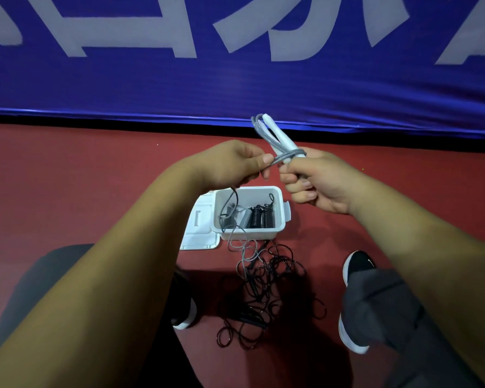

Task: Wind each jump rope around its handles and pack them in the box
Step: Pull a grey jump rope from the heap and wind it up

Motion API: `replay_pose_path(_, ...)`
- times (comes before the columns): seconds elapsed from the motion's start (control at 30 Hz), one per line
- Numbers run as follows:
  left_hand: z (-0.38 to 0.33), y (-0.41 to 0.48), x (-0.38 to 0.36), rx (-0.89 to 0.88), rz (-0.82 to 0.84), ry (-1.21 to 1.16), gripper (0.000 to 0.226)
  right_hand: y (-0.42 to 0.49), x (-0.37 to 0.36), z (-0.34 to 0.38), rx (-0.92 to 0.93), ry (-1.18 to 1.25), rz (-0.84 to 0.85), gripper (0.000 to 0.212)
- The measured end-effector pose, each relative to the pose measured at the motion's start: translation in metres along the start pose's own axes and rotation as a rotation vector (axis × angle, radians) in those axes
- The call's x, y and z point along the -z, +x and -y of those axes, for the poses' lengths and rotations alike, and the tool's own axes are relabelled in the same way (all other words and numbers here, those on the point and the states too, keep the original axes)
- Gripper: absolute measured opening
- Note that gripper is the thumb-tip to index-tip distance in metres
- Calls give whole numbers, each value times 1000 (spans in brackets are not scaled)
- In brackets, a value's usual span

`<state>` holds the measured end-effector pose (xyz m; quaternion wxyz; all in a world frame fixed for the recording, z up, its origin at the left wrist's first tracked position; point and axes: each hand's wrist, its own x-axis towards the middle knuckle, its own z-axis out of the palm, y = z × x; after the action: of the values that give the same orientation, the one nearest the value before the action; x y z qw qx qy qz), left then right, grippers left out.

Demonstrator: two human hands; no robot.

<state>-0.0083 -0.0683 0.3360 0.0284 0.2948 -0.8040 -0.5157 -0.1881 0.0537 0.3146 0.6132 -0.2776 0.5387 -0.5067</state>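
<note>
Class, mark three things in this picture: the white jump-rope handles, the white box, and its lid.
white handles (279, 138): head view, shaft above the grey windings.
white box (249, 234): head view, front wall.
lid (200, 238): head view, flat top face.

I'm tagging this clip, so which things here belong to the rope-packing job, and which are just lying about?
Job:
- left hand, pinching the grey rope
- right hand, gripping the white handles
- white box holding wound ropes
- box lid
- black rope tangle on the floor

Lying about:
- blue banner
- black shoe
</note>
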Motion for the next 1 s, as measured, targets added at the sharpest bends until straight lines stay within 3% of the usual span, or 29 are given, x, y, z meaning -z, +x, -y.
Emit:
replay_pose_path(0.1, 2, -3, 0, 2, 61, 6, 32, -1, -2, 2, -22, 57, 23, 18)
replay_pose_path(0.27, -1, -6, 2, -47, 231, -73, 23, 1, -6, 5, -4, 185, -162, 23)
replay_pose_path(0.4, -1, -7, 6, -43, 312, -155, 22, 0, -7, 10, 1, 179, -178, 23)
replay_pose_path(0.7, 13, 6, 2, 94, 165, 231, 16, -6, -1, 16, -103, -24, -11, 13)
replay_pose_path(0.83, 20, 14, -7, 104, 61, 385, 21, -12, 4, 20, -140, -45, 68, 17)
replay_pose_path(1.0, 30, 17, -15, 98, -68, 161, 25, -28, 4, 28, -251, -149, 243, 23)
